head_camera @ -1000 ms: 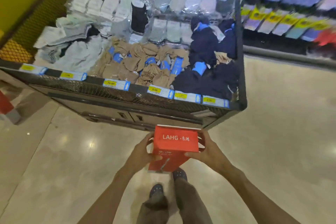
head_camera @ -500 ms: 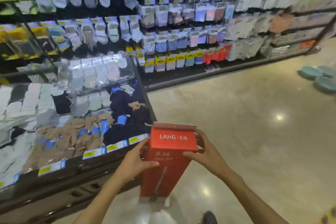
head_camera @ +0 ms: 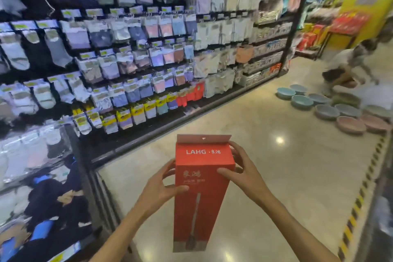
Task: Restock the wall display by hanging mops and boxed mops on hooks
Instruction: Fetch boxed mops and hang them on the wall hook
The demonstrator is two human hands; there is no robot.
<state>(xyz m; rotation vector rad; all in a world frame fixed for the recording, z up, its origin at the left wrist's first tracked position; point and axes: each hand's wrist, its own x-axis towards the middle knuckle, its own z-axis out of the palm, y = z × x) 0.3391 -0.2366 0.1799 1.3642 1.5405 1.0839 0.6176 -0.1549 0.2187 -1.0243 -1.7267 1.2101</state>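
Gripping the red boxed mop (head_camera: 200,193) upright at chest height between the left hand (head_camera: 161,187) and right hand (head_camera: 244,174), the person risks creasing its hang tab (head_camera: 203,138) or tripping over the basins (head_camera: 331,106) strewn on the floor.

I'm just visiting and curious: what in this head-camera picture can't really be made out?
- Red LAHG box: its contents are sealed from view; only a printed mop picture shows.
- Its back face, and the fingers of the left hand and right hand behind it: hidden by the box.
- Mop hooks: none in this head view.
- Crouching person near the basins: motion-blurred.
- Sock rack price tags: too small and blurred to read.
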